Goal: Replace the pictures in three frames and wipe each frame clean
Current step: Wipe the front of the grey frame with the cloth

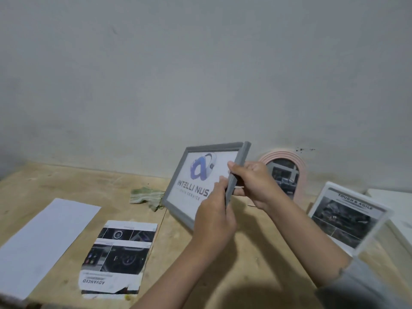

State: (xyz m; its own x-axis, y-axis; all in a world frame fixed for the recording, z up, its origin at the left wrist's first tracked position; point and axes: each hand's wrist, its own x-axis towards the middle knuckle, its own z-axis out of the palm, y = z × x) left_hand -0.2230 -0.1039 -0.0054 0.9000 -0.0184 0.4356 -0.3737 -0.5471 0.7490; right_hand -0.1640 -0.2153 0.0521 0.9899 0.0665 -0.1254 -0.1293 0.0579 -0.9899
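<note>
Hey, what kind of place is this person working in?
Probably a plain home or workshop corner, not a shop: a bare plywood tabletop against a scuffed, unpainted-looking wall, with loose printed sheets and small picture frames, such as the grey frame, spread out.

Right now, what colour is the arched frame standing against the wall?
Pale pink arched frame, seen in the head view.

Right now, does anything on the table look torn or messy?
Yes. The car leaflet lying near the front edge has a ragged, torn bottom edge. A green cloth sits crumpled by the wall, left of the grey frame that both hands hold tilted up.
</note>
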